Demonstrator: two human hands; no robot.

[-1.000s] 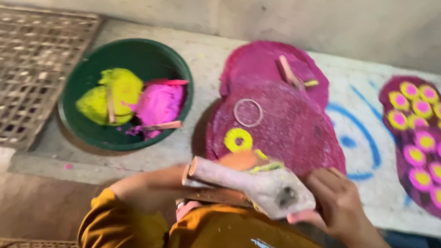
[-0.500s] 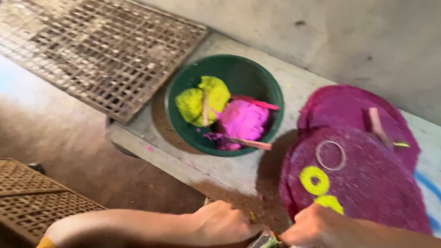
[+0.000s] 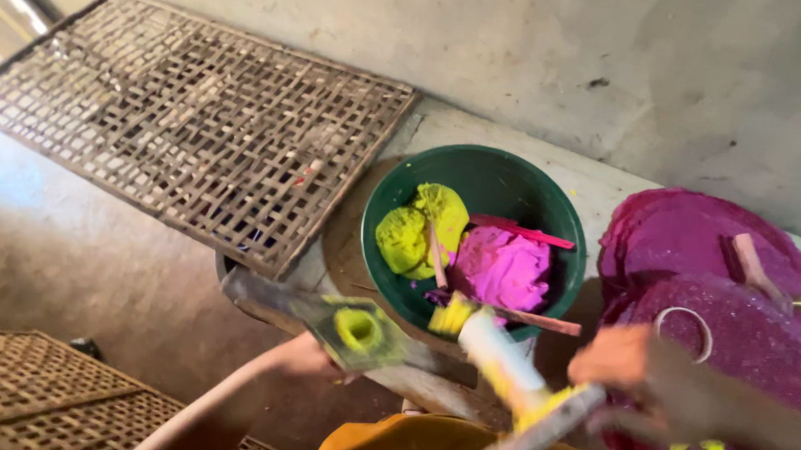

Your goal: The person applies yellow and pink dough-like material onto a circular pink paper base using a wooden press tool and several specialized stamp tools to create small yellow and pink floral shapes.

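My left hand (image 3: 305,358) grips a flat grey strip (image 3: 326,324) that carries a yellow ring of paste (image 3: 358,330). My right hand (image 3: 628,368), blurred by motion, holds a pale wooden roller tool (image 3: 502,362) smeared with yellow; its end points toward the strip. Just beyond both hands sits a green bowl (image 3: 509,171) holding yellow dough (image 3: 418,230), pink dough (image 3: 504,268) and a few small sticks. Round magenta sheets (image 3: 684,239) lie stacked on the bench to the right, with a thin ring (image 3: 683,332) and a wooden stick (image 3: 752,264) on top.
A woven bamboo rack (image 3: 191,120) leans from the bench against the wall at the upper left. Another woven rack (image 3: 39,399) lies on the floor at the lower left. The grey bench (image 3: 597,183) runs along a bare concrete wall.
The view swung left and down. Both hands lifted from the lower edge; the left now shows the strip with the yellow ring, and the roller tool moved up toward the bowl.
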